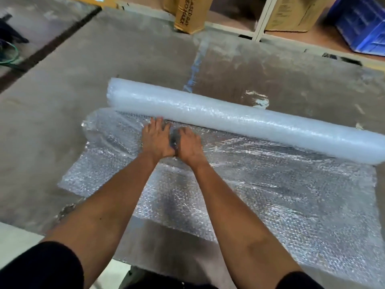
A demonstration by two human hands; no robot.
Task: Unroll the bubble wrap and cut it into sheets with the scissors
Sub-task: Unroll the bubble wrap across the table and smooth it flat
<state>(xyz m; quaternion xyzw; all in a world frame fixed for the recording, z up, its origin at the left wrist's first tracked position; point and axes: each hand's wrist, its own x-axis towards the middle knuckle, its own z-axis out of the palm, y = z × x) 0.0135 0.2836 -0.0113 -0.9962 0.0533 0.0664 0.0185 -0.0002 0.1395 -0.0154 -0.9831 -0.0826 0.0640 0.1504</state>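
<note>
Both your hands lie flat and grip nothing: your left hand (pixel 156 140) has its fingers spread and straight, the fingertips touching the near side of the bubble wrap roll (pixel 239 119), and your right hand (pixel 190 146) presses palm-down just beside it on the unrolled sheet (pixel 270 197), its fingers reaching toward the roll. Between the two hands something dark shows, too blurred to tell what it is. The roll lies across the grey floor (pixel 104 65), running from upper left to right, and the unrolled sheet spreads from under it toward you, with its left edge curled up in a loose fold (pixel 98 126). Beyond the roll, brown cardboard boxes (pixel 187 15) stand by a white shelf post (pixel 263 19), and a blue crate (pixel 362 24) sits at the far right.
</note>
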